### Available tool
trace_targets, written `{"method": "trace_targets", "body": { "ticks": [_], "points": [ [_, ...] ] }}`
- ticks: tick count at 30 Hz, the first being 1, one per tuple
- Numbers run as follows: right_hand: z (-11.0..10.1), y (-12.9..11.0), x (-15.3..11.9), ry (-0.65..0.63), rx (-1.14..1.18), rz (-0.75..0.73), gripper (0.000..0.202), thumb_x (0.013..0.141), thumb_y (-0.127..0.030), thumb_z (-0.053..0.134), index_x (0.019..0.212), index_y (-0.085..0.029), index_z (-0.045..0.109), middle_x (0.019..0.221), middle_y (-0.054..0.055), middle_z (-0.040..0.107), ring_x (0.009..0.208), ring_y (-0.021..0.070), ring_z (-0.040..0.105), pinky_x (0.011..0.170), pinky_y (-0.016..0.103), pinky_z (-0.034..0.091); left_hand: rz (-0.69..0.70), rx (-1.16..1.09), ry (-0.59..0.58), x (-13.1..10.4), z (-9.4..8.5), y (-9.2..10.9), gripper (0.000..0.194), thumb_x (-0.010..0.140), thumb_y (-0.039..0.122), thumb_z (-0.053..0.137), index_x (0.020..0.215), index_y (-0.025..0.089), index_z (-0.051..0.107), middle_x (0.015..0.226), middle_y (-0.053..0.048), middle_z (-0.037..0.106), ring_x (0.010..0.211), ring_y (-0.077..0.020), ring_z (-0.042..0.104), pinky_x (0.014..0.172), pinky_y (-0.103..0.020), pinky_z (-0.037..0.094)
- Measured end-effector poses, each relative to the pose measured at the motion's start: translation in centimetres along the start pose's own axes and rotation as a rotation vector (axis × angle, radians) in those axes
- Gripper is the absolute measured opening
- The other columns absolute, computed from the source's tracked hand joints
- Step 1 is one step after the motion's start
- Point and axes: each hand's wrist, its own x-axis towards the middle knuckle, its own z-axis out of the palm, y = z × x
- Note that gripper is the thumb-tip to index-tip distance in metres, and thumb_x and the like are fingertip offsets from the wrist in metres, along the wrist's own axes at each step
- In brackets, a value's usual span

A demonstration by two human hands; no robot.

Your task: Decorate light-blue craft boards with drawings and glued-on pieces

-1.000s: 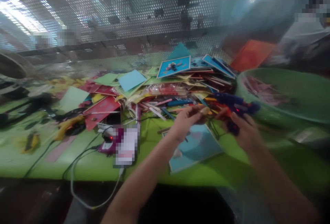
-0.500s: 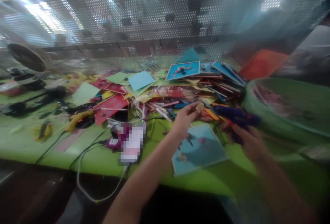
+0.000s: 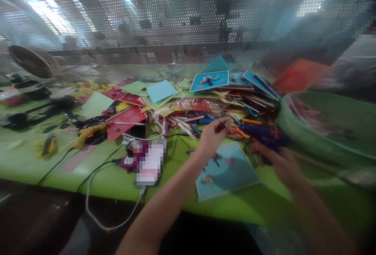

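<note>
My left hand [image 3: 214, 134] pinches a small pale, roundish piece [image 3: 229, 123] between thumb and fingertips. Whether it is a pebble or a shell I cannot tell. My right hand [image 3: 277, 160] is wrapped around the handle of a dark blue glue gun [image 3: 263, 132], its nozzle pointing left toward the pale piece. Below both hands lies a light blue picture board [image 3: 232, 178] with a pale edge. On it are a pale stone-like piece [image 3: 208, 179], a pink patch [image 3: 230, 161] and dark stick-like bits [image 3: 216, 163], partly covered by my left wrist.
Picture boards [image 3: 210, 80] and sticks are heaped behind my hands. A green basin [image 3: 329, 149] stands at right. Left are a phone [image 3: 151, 163] with a white cable, a yellow-handled tool [image 3: 89, 134] and a fan [image 3: 32, 62]. A person's light sleeve [image 3: 357, 61] shows far right.
My right hand has brought the glue gun slightly left, closer to the pale piece. My left hand has turned a little, and the piece now shows narrower. The board lies as before.
</note>
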Motion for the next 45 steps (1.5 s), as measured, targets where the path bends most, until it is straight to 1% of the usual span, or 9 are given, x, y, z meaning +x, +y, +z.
{"method": "trace_targets", "body": {
  "ticks": [4,11,19,24,30,35,40,45],
  "points": [
    [0.08,-0.13,0.01,0.012,-0.014,0.007,0.039,0.077,-0.059,0.081,0.072,-0.021,0.074,0.072,0.005,0.071,0.048,0.0121,0.05,0.043,0.028,0.042,0.002,0.01,-0.002,-0.03,0.02,0.01,0.042,0.082,0.026,0.076,0.123,0.016,0.074,0.103,-0.008,0.077,0.09,-0.018,0.07,0.091,-0.034,0.055],
    [0.35,-0.39,-0.03,0.045,-0.007,0.041,0.042,0.071,-0.062,0.085,0.069,-0.022,0.074,0.068,0.004,0.067,0.048,0.0117,0.05,0.041,0.027,0.043,0.008,-0.015,-0.005,0.14,0.05,-0.28,0.046,0.081,0.034,0.08,0.123,0.016,0.074,0.104,-0.009,0.076,0.091,-0.0182,0.069,0.092,-0.036,0.055],
    [0.34,-0.32,-0.02,0.066,-0.022,0.063,0.048,0.066,-0.066,0.086,0.067,-0.02,0.072,0.061,0.003,0.063,0.047,0.012,0.05,0.041,0.027,0.044,0.014,-0.028,-0.01,0.12,0.07,-0.25,0.046,0.079,0.031,0.081,0.122,0.016,0.074,0.106,-0.009,0.077,0.094,-0.0193,0.07,0.092,-0.035,0.055],
    [0.28,-0.37,-0.03,0.071,-0.038,0.083,0.05,0.066,-0.068,0.086,0.066,-0.02,0.071,0.061,0.003,0.063,0.047,0.0119,0.051,0.041,0.026,0.044,0.012,-0.021,-0.01,0.07,0.09,-0.15,0.045,0.08,0.033,0.08,0.122,0.015,0.074,0.103,-0.009,0.077,0.09,-0.0187,0.07,0.091,-0.035,0.055],
    [0.23,-0.28,0.03,0.056,-0.078,0.06,0.051,0.067,-0.07,0.083,0.063,-0.021,0.068,0.058,0.002,0.061,0.045,0.012,0.049,0.04,0.027,0.042,0.023,-0.021,-0.005,0.08,0.08,-0.11,0.045,0.08,0.032,0.08,0.121,0.015,0.074,0.101,-0.008,0.077,0.089,-0.0179,0.069,0.09,-0.034,0.054],
    [0.1,-0.1,-0.02,0.038,-0.108,0.043,0.05,0.072,-0.067,0.082,0.064,-0.02,0.068,0.058,0.002,0.06,0.045,0.0122,0.049,0.041,0.027,0.041,0.015,-0.02,-0.01,0.01,0.12,-0.05,0.047,0.08,0.035,0.081,0.122,0.015,0.074,0.1,-0.008,0.076,0.087,-0.0173,0.069,0.089,-0.034,0.054],
    [-0.18,0.27,0.1,0.073,-0.102,0.036,0.05,0.072,-0.068,0.081,0.065,-0.02,0.069,0.06,0.003,0.062,0.046,0.0126,0.051,0.042,0.027,0.04,0.01,-0.033,-0.015,-0.06,0.29,0.12,0.048,0.079,0.039,0.082,0.12,0.015,0.074,0.101,-0.008,0.076,0.09,-0.0181,0.069,0.091,-0.035,0.054],
    [-0.28,0.5,0.07,0.087,-0.074,0.052,0.048,0.071,-0.066,0.083,0.066,-0.02,0.071,0.061,0.002,0.063,0.047,0.0119,0.052,0.043,0.026,0.041,0.014,-0.005,-0.008,-0.04,0.25,0.11,0.046,0.082,0.038,0.079,0.121,0.015,0.074,0.101,-0.009,0.076,0.09,-0.0178,0.068,0.089,-0.034,0.055]
  ]
}}
